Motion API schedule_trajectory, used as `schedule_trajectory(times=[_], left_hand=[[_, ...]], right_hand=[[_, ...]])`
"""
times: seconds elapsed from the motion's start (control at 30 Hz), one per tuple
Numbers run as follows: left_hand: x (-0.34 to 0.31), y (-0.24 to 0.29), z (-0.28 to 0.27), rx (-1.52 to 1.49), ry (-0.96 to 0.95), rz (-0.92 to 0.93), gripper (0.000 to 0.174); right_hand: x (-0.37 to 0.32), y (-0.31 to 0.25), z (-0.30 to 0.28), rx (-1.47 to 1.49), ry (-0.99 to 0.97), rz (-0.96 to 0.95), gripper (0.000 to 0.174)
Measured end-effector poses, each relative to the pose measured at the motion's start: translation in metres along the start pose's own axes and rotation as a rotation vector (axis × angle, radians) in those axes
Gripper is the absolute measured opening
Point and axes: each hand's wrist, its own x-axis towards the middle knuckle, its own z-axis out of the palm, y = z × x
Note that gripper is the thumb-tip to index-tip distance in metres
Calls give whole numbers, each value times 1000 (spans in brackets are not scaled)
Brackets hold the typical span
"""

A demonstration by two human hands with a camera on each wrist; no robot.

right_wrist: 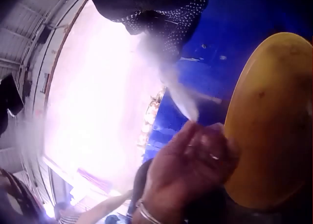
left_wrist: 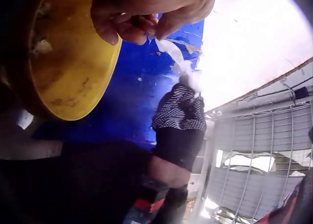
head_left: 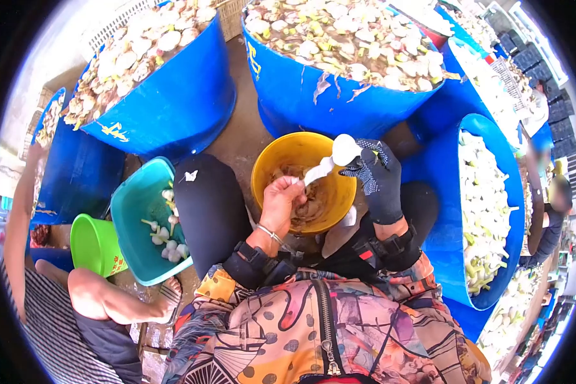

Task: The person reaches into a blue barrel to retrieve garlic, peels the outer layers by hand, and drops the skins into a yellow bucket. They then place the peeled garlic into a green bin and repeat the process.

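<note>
Over a yellow bucket point(head_left: 348, 208), my bare left hand point(head_left: 280, 201) pinches the end of a white strip of skin point(head_left: 319, 171) between thumb and fingertips. The strip stretches to a white garlic bulb point(head_left: 346, 150), which my right hand point(head_left: 379, 182) grips in a black glove with pale dots. In the left wrist view the strip point(left_wrist: 172, 50) runs down from the bare fingertips to the gloved hand point(left_wrist: 180, 116). Glare and blur mostly hide the bulb in the right wrist view, where the strip point(right_wrist: 182, 99) ends at the bare hand point(right_wrist: 193, 163). Brownish peelings point(head_left: 310, 208) lie inside the bucket.
Large blue tubs point(head_left: 339, 96) heaped with garlic stand ahead; another blue tub point(head_left: 451, 211) of trimmed bulbs is at right. A teal basin point(head_left: 131, 211) with several bulbs and a green bucket point(head_left: 93, 246) sit left, beside another person's leg point(head_left: 118, 297).
</note>
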Motion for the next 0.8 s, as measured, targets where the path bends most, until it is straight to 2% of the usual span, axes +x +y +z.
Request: schedule_trajectory(times=[0.07,0.17,0.27,0.33,0.37,0.43,0.5,0.57,0.63,0.73,0.77,0.8], left_hand=[[-1,-7,0,89,36,-59,10],[8,-19,-10,184,48,-100,8],[5,-17,-3,256,78,-124,6],[3,-19,1,268,53,-102,11],[2,-18,2,309,2,-153,18],[4,-24,1,350,-97,-149,18],[4,-25,0,356,-222,-186,16],[1,-23,8,381,-223,-197,15],[0,-22,12,353,-249,-234,13],[-3,-16,24,376,-263,-278,12],[0,-21,22,372,-301,-246,10],[0,-21,23,372,-310,-229,10]], right_hand=[[1,-1,-1,198,42,103,22],[11,15,-24,604,-112,196,27],[12,18,-36,759,-71,309,29],[12,13,-48,748,-88,270,29],[14,8,-56,740,-97,247,29],[18,-33,-61,677,106,1,23],[22,-60,-87,698,108,-224,24],[23,-82,-160,798,-99,-420,32],[14,-107,-165,705,172,-474,38],[33,-89,-167,356,7,-460,40],[49,-74,-168,266,261,-395,36],[55,-84,-148,435,73,-372,33]])
